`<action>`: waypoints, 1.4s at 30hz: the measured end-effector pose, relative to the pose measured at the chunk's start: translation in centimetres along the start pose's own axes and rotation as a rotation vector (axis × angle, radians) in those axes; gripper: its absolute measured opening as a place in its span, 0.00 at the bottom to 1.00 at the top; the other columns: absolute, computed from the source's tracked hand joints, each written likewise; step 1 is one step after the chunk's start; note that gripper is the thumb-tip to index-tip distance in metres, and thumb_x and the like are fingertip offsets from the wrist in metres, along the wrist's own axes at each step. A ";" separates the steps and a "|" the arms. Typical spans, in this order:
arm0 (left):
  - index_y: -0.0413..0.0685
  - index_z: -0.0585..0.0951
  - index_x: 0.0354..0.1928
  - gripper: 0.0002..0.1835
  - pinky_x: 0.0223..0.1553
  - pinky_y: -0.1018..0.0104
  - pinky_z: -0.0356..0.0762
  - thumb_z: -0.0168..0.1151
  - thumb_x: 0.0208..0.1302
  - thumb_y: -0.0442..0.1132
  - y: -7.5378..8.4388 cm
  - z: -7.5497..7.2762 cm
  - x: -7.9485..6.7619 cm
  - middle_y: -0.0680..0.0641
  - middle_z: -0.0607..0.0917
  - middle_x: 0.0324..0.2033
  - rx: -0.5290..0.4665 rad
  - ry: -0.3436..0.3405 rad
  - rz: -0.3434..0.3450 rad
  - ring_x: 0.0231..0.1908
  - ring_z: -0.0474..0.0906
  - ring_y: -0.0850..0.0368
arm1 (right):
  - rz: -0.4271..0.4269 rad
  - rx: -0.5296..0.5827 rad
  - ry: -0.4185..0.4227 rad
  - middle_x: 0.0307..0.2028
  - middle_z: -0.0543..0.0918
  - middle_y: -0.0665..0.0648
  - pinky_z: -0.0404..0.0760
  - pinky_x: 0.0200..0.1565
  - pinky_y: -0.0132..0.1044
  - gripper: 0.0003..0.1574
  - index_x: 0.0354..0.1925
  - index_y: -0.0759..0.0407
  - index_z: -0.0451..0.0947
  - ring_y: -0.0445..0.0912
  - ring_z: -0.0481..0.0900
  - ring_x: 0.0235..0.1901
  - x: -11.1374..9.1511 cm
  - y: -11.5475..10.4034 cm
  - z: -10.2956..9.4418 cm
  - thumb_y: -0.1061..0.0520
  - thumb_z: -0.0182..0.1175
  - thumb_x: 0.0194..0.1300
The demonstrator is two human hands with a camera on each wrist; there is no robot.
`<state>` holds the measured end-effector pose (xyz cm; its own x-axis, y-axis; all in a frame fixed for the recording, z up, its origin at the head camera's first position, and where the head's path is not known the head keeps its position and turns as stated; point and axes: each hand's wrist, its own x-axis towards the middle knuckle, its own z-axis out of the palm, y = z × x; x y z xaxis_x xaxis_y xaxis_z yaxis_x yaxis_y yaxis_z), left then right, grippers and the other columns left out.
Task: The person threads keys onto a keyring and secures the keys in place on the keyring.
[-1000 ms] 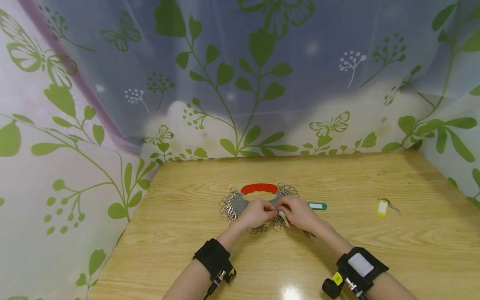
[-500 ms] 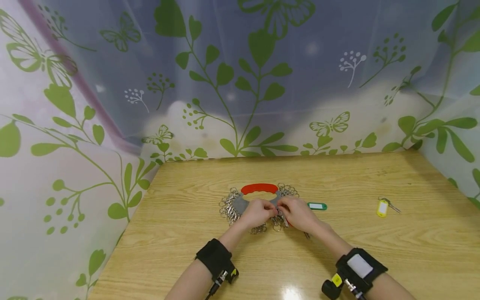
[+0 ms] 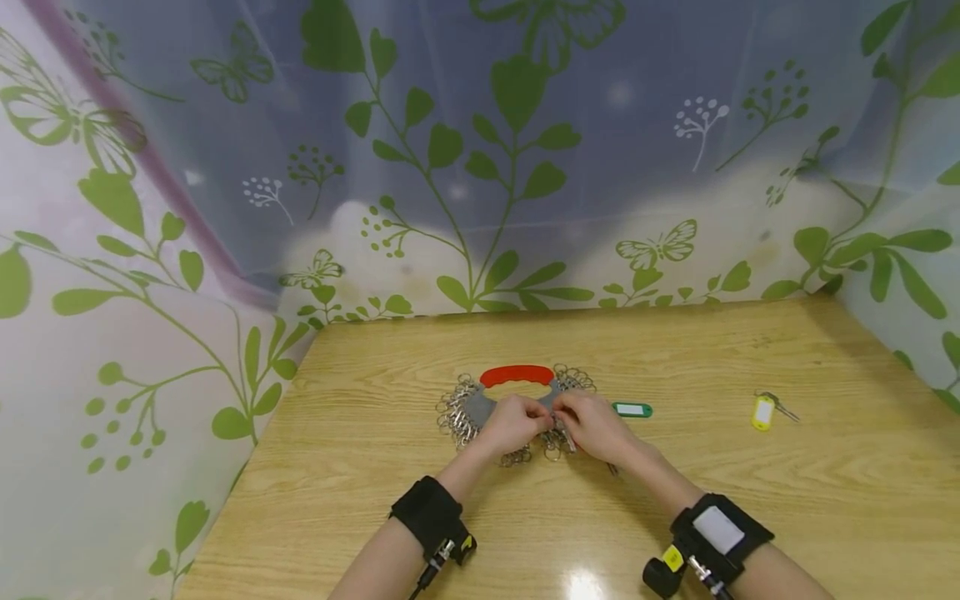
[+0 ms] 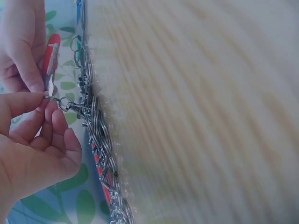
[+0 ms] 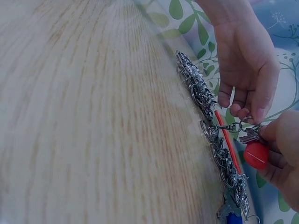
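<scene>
A grey plate with a red grip handle [image 3: 517, 375] lies on the table, fringed with many metal split rings on swivel clasps. My left hand [image 3: 516, 422] pinches one split ring [image 4: 52, 98] between thumb and forefinger; its clasp [image 4: 76, 108] links it to the plate's edge. Right beside it, my right hand [image 3: 594, 422] pinches a set of keys [image 5: 251, 136] with a red key tag [image 5: 256, 155] at that same ring. Both hands' fingertips nearly meet over the plate's right part. The exact joint between keys and ring is hidden by the fingers.
A green key tag [image 3: 632, 410] lies just right of my right hand. Farther right is a yellow key tag [image 3: 762, 412] with a key [image 3: 786, 408]. A blue tag [image 5: 234, 218] shows beside the rings in the right wrist view. Patterned cloth [image 3: 450, 208] borders the wooden table.
The keys at my right fingers have turned and tucked closer beneath that hand. Both hands stay in nearly the same place; the head view has shifted slightly.
</scene>
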<state>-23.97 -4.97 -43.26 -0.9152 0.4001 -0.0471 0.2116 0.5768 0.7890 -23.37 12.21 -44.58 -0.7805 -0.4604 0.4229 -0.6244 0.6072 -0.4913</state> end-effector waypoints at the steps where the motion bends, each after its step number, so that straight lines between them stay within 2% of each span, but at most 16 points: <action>1: 0.42 0.85 0.31 0.10 0.23 0.70 0.62 0.57 0.65 0.39 0.0 0.0 0.0 0.52 0.72 0.14 0.003 -0.001 0.004 0.14 0.60 0.61 | -0.001 0.000 0.000 0.32 0.81 0.55 0.76 0.31 0.35 0.03 0.34 0.61 0.80 0.45 0.78 0.30 0.0 0.0 0.0 0.67 0.59 0.61; 3: 0.40 0.84 0.31 0.11 0.22 0.70 0.61 0.57 0.65 0.38 0.1 0.0 -0.1 0.53 0.68 0.12 0.004 -0.005 0.009 0.13 0.58 0.61 | 0.000 -0.005 -0.001 0.32 0.80 0.55 0.75 0.30 0.35 0.04 0.34 0.61 0.80 0.44 0.78 0.30 -0.1 0.1 0.0 0.67 0.59 0.61; 8: 0.38 0.84 0.29 0.12 0.21 0.70 0.59 0.57 0.64 0.38 0.2 0.0 -0.1 0.55 0.66 0.11 0.004 0.008 0.004 0.12 0.57 0.62 | -0.008 -0.004 0.003 0.33 0.81 0.55 0.76 0.30 0.35 0.03 0.34 0.61 0.80 0.44 0.78 0.30 -0.1 0.2 0.1 0.66 0.59 0.61; 13: 0.40 0.84 0.30 0.12 0.19 0.70 0.58 0.58 0.65 0.41 -0.2 0.1 0.0 0.53 0.68 0.12 -0.004 0.014 -0.013 0.12 0.57 0.62 | -0.009 -0.001 0.001 0.33 0.80 0.55 0.76 0.31 0.35 0.03 0.33 0.62 0.79 0.44 0.78 0.30 -0.1 0.0 0.1 0.66 0.59 0.61; 16: 0.43 0.86 0.33 0.10 0.22 0.70 0.62 0.59 0.64 0.41 -0.5 0.2 -0.2 0.53 0.78 0.19 0.001 -0.010 -0.018 0.16 0.64 0.63 | -0.010 0.005 -0.011 0.33 0.80 0.55 0.75 0.31 0.35 0.03 0.34 0.63 0.79 0.44 0.77 0.30 -0.2 -0.2 0.0 0.66 0.59 0.62; 19: 0.44 0.86 0.36 0.08 0.27 0.70 0.68 0.61 0.62 0.39 -0.7 0.2 -0.1 0.50 0.85 0.29 0.027 -0.051 -0.005 0.23 0.73 0.61 | -0.015 0.010 -0.010 0.32 0.80 0.56 0.76 0.31 0.35 0.03 0.34 0.65 0.79 0.45 0.77 0.31 -0.2 -0.1 -0.1 0.67 0.58 0.62; 21: 0.44 0.86 0.38 0.08 0.32 0.70 0.72 0.61 0.61 0.37 -0.7 0.1 -0.1 0.49 0.86 0.33 0.053 -0.068 0.014 0.31 0.78 0.59 | -0.018 0.013 0.000 0.32 0.80 0.56 0.76 0.31 0.36 0.04 0.35 0.66 0.80 0.46 0.78 0.31 -0.2 -0.1 -0.3 0.67 0.58 0.61; 25: 0.42 0.86 0.41 0.09 0.35 0.69 0.74 0.60 0.62 0.35 -0.5 -0.1 0.1 0.46 0.86 0.36 0.132 -0.051 0.054 0.36 0.80 0.56 | -0.024 0.003 0.022 0.32 0.81 0.57 0.76 0.32 0.38 0.03 0.34 0.65 0.80 0.47 0.78 0.32 0.0 0.0 -0.4 0.66 0.59 0.61; 28: 0.41 0.86 0.40 0.09 0.31 0.71 0.73 0.59 0.63 0.35 -0.4 -0.2 0.0 0.46 0.86 0.35 0.159 -0.039 0.052 0.29 0.78 0.60 | -0.027 0.007 0.020 0.33 0.81 0.57 0.76 0.32 0.38 0.03 0.34 0.64 0.80 0.47 0.79 0.32 0.0 0.0 -0.4 0.66 0.59 0.61; 31: 0.41 0.86 0.40 0.09 0.25 0.72 0.68 0.59 0.64 0.36 -0.3 -0.3 0.0 0.47 0.85 0.30 0.146 -0.042 0.040 0.20 0.71 0.63 | -0.015 0.018 0.005 0.33 0.81 0.57 0.76 0.32 0.37 0.03 0.35 0.63 0.80 0.47 0.78 0.32 -0.1 -0.1 -0.5 0.66 0.59 0.61; 34: 0.41 0.86 0.37 0.09 0.21 0.72 0.61 0.58 0.64 0.37 -0.3 -0.3 0.0 0.50 0.80 0.19 0.126 -0.035 0.032 0.14 0.62 0.63 | 0.000 0.024 -0.006 0.34 0.81 0.56 0.76 0.32 0.36 0.04 0.35 0.63 0.80 0.46 0.78 0.32 -0.1 -0.2 -0.5 0.66 0.59 0.62; 36: 0.40 0.86 0.33 0.10 0.20 0.72 0.58 0.58 0.65 0.38 -0.3 -0.3 0.0 0.53 0.72 0.12 0.120 -0.024 0.033 0.12 0.57 0.63 | -0.002 0.024 -0.004 0.33 0.81 0.56 0.76 0.32 0.36 0.04 0.35 0.64 0.80 0.46 0.78 0.32 -0.1 -0.4 -0.5 0.66 0.59 0.62; 39: 0.38 0.84 0.29 0.12 0.19 0.71 0.55 0.57 0.66 0.38 -0.2 -0.4 0.0 0.54 0.62 0.09 0.117 -0.014 0.040 0.11 0.52 0.62 | -0.021 0.019 0.004 0.33 0.81 0.56 0.76 0.32 0.35 0.04 0.36 0.65 0.80 0.46 0.78 0.31 0.0 -0.5 -0.5 0.66 0.59 0.62; 42: 0.39 0.85 0.31 0.11 0.19 0.70 0.55 0.57 0.65 0.38 -0.1 -0.5 0.0 0.53 0.64 0.10 0.104 -0.007 0.028 0.12 0.53 0.62 | -0.039 0.012 0.007 0.32 0.81 0.56 0.76 0.31 0.35 0.04 0.35 0.65 0.80 0.46 0.78 0.31 0.1 -0.7 -0.6 0.66 0.59 0.61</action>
<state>-24.14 -5.40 -43.02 -0.9061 0.4219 -0.0306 0.2719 0.6363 0.7219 -22.96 12.13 -43.70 -0.7554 -0.4788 0.4473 -0.6546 0.5813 -0.4832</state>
